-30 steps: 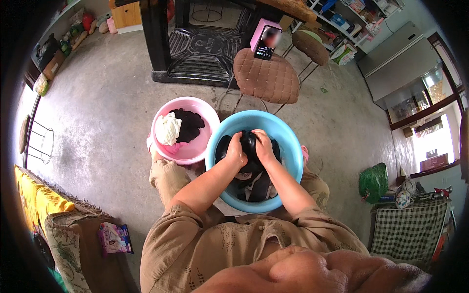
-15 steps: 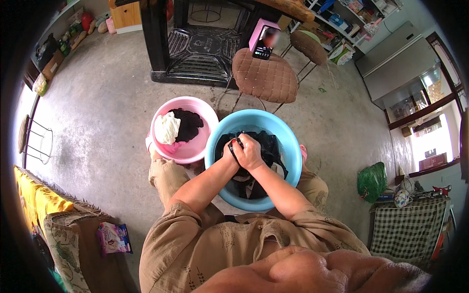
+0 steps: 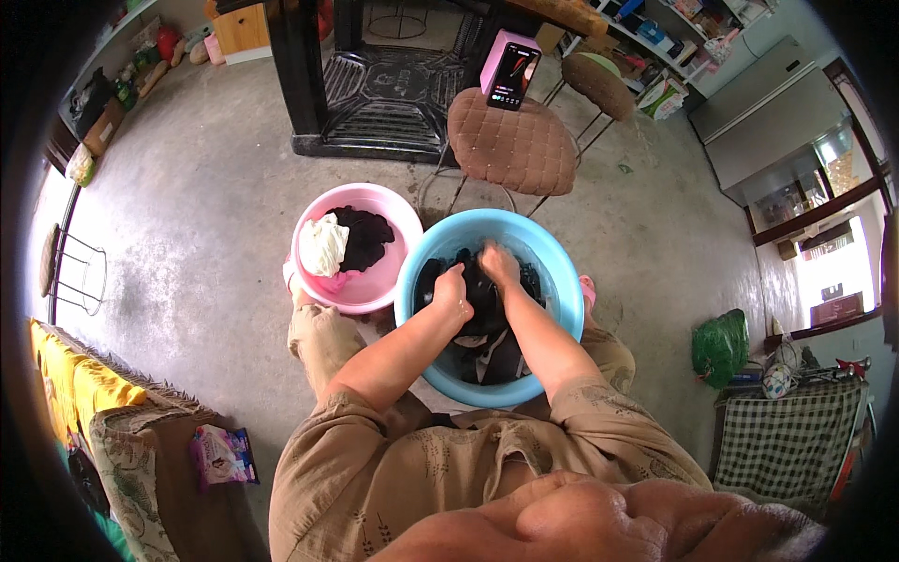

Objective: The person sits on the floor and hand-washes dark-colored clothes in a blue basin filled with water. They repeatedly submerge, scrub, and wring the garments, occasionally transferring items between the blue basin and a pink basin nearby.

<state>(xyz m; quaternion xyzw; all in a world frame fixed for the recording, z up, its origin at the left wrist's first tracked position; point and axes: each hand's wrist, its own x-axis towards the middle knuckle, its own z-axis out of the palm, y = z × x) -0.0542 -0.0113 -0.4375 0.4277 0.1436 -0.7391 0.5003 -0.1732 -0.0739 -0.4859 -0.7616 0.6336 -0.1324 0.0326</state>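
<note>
A light blue basin (image 3: 566, 304) stands between my knees with water and wet dark clothes (image 3: 483, 323) in it. Low inside it, my left hand (image 3: 453, 293) is closed on a black cloth. My right hand (image 3: 499, 265), a little farther off and to the right, is also closed around black cloth; its fingertips are partly hidden and slightly blurred. Some grey and pale fabric shows among the dark clothes at the near side. To the left, a pink basin (image 3: 389, 283) holds a white cloth (image 3: 323, 245), a black cloth (image 3: 366, 240) and a bit of pink cloth (image 3: 335, 280).
Beyond the basins is a brown quilted stool (image 3: 510, 150) with a phone (image 3: 513, 77) propped against a pink box. A black stove-like stand (image 3: 384, 103) is behind. At lower left lies a purple packet (image 3: 223, 456); a green bag (image 3: 719, 348) sits at right.
My hands were clasped together on bunched black cloth above the basin's middle. Now they are apart and lower among the clothes, the right one farther forward.
</note>
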